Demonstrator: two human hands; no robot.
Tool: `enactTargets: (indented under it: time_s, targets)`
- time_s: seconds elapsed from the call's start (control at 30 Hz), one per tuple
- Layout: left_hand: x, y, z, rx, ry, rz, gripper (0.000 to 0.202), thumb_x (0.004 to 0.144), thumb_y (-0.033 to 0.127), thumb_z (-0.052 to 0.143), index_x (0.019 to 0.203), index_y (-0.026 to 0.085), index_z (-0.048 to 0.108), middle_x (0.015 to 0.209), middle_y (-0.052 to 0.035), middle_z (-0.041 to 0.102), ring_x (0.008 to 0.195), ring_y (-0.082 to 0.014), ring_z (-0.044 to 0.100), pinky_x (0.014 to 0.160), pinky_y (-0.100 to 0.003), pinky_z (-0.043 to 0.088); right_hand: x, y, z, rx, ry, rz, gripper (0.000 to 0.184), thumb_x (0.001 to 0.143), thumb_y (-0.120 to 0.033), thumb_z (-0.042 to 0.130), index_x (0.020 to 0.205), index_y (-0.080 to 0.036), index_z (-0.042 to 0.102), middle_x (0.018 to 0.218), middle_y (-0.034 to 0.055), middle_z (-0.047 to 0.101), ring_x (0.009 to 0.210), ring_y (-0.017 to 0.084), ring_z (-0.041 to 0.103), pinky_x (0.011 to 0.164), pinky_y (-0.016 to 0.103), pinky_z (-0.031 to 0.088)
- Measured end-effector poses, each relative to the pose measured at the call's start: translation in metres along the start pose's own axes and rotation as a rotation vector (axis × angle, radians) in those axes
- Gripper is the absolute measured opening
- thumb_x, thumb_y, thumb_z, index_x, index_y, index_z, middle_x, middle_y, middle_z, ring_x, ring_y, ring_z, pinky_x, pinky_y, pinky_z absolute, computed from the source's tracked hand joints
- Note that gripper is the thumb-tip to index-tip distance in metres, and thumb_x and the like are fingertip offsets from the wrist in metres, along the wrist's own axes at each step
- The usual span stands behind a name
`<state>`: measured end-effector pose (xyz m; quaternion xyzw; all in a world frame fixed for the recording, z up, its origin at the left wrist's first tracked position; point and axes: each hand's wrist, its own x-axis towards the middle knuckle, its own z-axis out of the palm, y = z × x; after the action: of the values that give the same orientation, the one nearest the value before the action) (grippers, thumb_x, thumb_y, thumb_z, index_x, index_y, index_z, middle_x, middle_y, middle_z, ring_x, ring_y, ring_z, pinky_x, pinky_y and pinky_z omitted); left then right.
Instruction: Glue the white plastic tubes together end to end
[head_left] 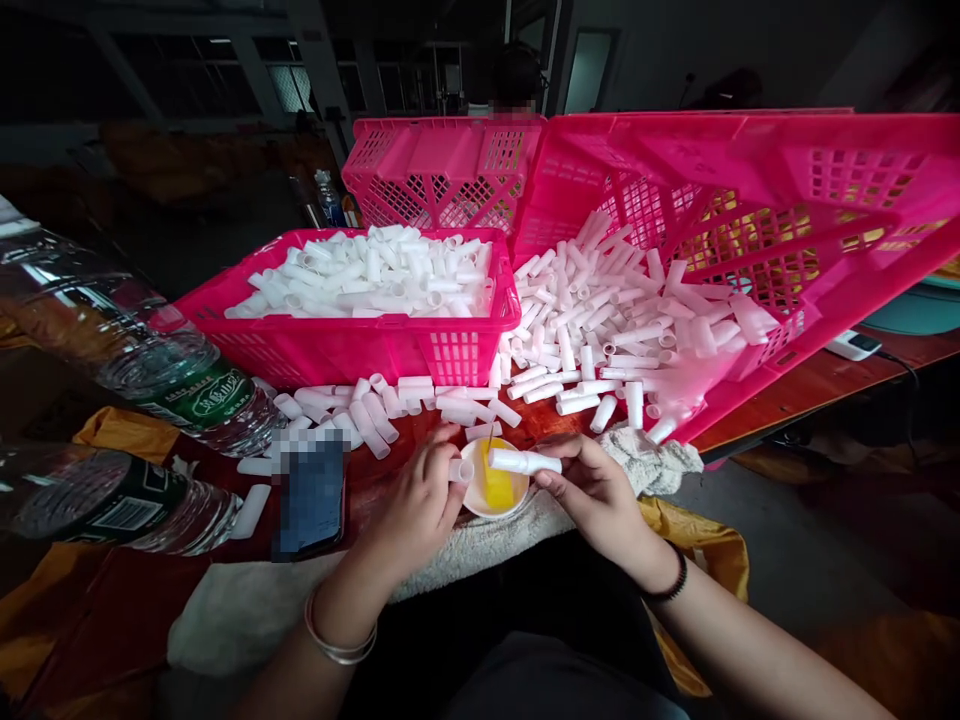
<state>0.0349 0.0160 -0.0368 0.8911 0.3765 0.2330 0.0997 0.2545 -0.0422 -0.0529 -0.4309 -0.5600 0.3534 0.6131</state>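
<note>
My left hand (420, 495) is closed on a short white plastic tube (460, 470), its open end turned to the right. My right hand (596, 490) pinches a longer white tube (525, 461) near its right end. That tube points left, over a small white dish (480, 500) holding something yellow (499, 490). A gap separates the two tubes. Under the dish and my forearms lies a pale towel (480, 555). Loose white tubes (375, 420) are scattered on the table just beyond my left hand.
A pink basket (360, 350) heaped with white tubes stands ahead. To its right, more tubes (592, 300) spill from a tipped pink basket (750, 150). Large water bottles (217, 400) and a phone (311, 495) are on the left. A crumpled cloth (649, 460) lies right.
</note>
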Motion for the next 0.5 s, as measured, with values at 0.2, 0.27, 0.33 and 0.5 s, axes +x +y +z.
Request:
enactTargets:
  time_s: [0.2,0.27,0.33,0.5]
  targets:
    - [0.006,0.018,-0.027,0.233,0.076,0.208,0.024,0.096,0.023,0.041,0.117,0.018,0.051,0.094,-0.0093,0.067,0.082,-0.0252,0.065,0.073,-0.038,0.056,0.007,-0.035,-0.004,-0.014,-0.13,0.1,0.012,0.084,-0.029,0.069,0.091,-0.021,0.064,0.083,0.003,0.069,0.072,0.015,0.064,0.063,0.026,0.053]
    - [0.004,0.024,-0.03,0.291,0.075,0.232,0.025,0.094,0.022,0.044,0.117,0.018,0.053,0.09,-0.0088,0.067,0.078,-0.0253,0.065,0.069,-0.037,0.055,0.006,-0.044,-0.007,-0.113,-0.173,0.078,0.011,0.085,-0.028,0.067,0.092,-0.02,0.064,0.087,0.0048,0.069,0.076,0.016,0.064,0.067,0.028,0.053]
    - [0.001,0.033,-0.03,0.327,0.054,0.25,0.024,0.093,0.02,0.045,0.115,0.018,0.055,0.087,-0.0081,0.067,0.076,-0.0251,0.065,0.065,-0.037,0.055,0.004,-0.051,-0.009,-0.198,-0.207,0.031,0.01,0.085,-0.026,0.066,0.092,-0.02,0.064,0.086,0.0052,0.068,0.077,0.017,0.064,0.069,0.029,0.053]
    - [-0.004,0.062,-0.026,0.27,0.054,0.247,0.023,0.094,0.022,0.039,0.108,0.015,0.057,0.084,-0.0103,0.068,0.07,-0.0255,0.065,0.059,-0.037,0.052,-0.002,-0.064,-0.011,-0.321,-0.232,-0.028,0.008,0.089,-0.026,0.059,0.092,-0.019,0.061,0.082,0.004,0.066,0.071,0.015,0.062,0.063,0.026,0.05]
